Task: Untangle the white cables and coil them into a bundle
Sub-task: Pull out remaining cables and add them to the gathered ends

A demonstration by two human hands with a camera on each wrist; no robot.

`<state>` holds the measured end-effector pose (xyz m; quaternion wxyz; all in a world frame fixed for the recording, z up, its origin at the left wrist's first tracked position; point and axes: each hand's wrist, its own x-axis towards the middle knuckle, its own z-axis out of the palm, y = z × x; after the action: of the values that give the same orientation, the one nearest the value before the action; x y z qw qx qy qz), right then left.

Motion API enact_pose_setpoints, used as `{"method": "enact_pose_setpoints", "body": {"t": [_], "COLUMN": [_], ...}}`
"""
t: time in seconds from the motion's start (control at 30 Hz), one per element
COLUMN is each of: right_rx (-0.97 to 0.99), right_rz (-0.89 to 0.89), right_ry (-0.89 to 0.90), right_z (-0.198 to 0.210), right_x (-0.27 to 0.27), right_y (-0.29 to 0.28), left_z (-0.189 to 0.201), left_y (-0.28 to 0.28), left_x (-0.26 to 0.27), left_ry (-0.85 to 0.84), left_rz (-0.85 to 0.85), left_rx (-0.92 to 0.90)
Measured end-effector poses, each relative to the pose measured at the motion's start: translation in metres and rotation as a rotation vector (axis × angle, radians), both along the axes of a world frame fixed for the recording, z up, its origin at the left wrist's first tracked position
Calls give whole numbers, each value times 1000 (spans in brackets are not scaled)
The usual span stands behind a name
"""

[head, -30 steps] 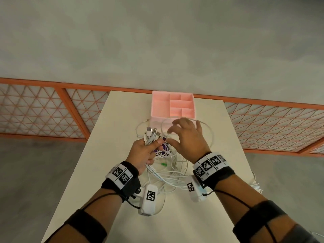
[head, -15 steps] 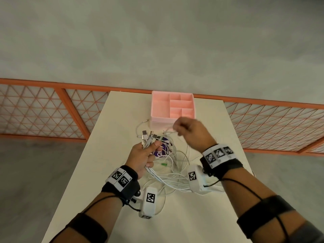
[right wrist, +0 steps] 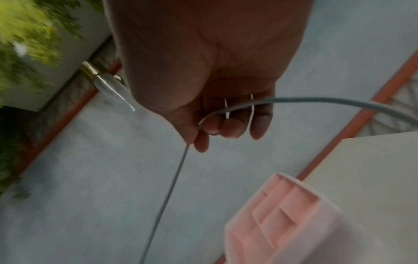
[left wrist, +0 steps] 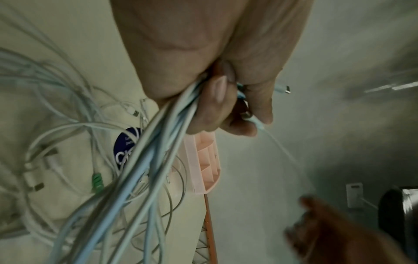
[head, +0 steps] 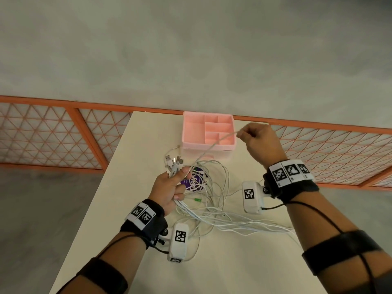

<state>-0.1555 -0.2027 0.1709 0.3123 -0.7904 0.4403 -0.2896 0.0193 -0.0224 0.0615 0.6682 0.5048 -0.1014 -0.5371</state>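
Note:
A tangle of white cables (head: 214,200) lies on the cream table (head: 233,262). My left hand (head: 177,180) grips a bundle of several cables (left wrist: 158,135) near their plug ends (head: 174,162), which fan out above the fist. My right hand (head: 257,141) is raised to the right of the pink box and pinches a single white cable (head: 214,145) between thumb and fingers (right wrist: 203,128). That strand runs taut from the left fist up to the right hand. More cables (head: 254,225) trail toward the table's right edge.
A pink divided organiser box (head: 209,132) stands at the table's far edge, just left of my right hand. A round purple sticker (head: 194,181) and a green cable protector (head: 198,200) lie under the tangle. An orange lattice railing (head: 328,153) runs behind the table.
My right hand closed on one cable beside the left fist, then rose up and to the right, drawing that strand out taut. The left hand kept its grip and stayed roughly in place.

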Motion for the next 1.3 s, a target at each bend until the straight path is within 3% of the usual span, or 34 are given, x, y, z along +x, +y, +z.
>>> {"method": "enact_pose_setpoints", "body": {"t": [0.17, 0.23, 0.33, 0.43, 0.53, 0.67, 0.73, 0.87, 0.97, 1.07, 1.3], "right_rx": [204, 220, 243, 274, 304, 430, 469, 479, 562, 522, 381], "right_rz": [77, 186, 377, 404, 325, 42, 28, 126, 133, 54, -137], "right_ry": [493, 559, 404, 242, 170, -149, -209, -270, -442, -606, -1234], "right_z": [-50, -64, -69, -69, -74, -72, -65, -43, -27, -9, 78], "right_x": [-25, -24, -11, 3, 6, 6, 10, 24, 32, 30, -7], "right_y": [5, 18, 44, 60, 62, 56, 57, 73, 79, 67, 5], "left_z": [-7, -8, -11, -9, -5, -4, -3, 3, 5, 3, -31], "left_y": [3, 2, -2, -6, -4, -1, -2, -10, -14, -12, 8], "left_x": [2, -2, -9, -13, -11, -10, -15, -32, -37, -37, -18], "left_ry": [33, -6, -75, -87, -78, -62, -78, -101, -76, -165, -382], "left_rz": [48, 33, 7, 17, 38, 56, 28, -28, -44, -116, -107], "left_rx": [34, 50, 69, 61, 35, 15, -9, -82, -127, -152, 66]}}
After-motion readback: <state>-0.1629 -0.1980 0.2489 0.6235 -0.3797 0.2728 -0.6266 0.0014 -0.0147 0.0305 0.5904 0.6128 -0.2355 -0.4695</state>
